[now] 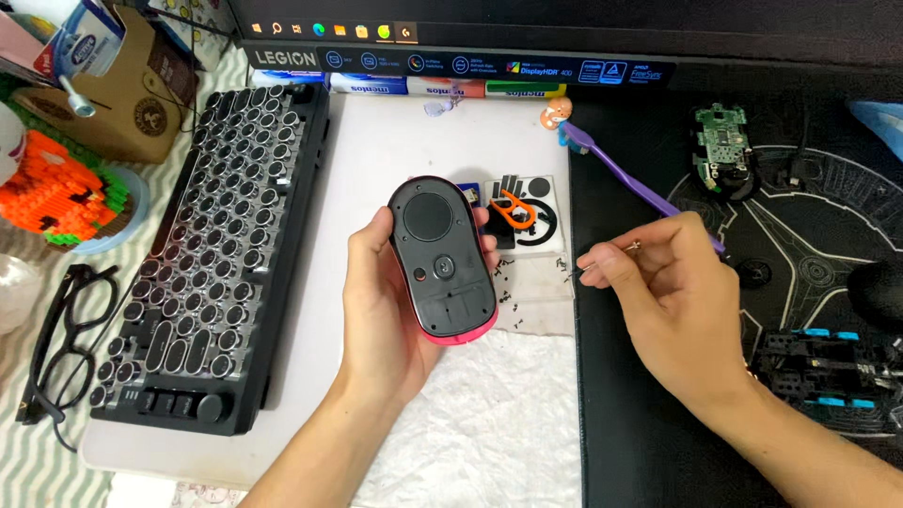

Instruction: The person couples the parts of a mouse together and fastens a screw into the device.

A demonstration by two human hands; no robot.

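Observation:
My left hand [381, 301] holds a computer mouse [442, 259] upside down, its black underside facing up and a pink shell showing at the lower edge. My right hand [658, 282] is to the right of it, over the black desk mat [640, 442]. Its thumb and fingers pinch a thin screwdriver [621, 252] whose tip points left toward several tiny screws [562, 268] lying on the white paper towel [489, 423]. A sheet of black mouse-feet stickers with an orange pry tool [513, 209] lies just behind the mouse.
A black round-key keyboard [216, 254] sits at the left, with black glasses [66, 339] beside it. A purple toothbrush [625, 174] lies behind my right hand. A bare green circuit board [722, 141] and black-and-blue mouse parts [823, 367] rest on the mat at right. A monitor's base edge [451, 61] spans the back.

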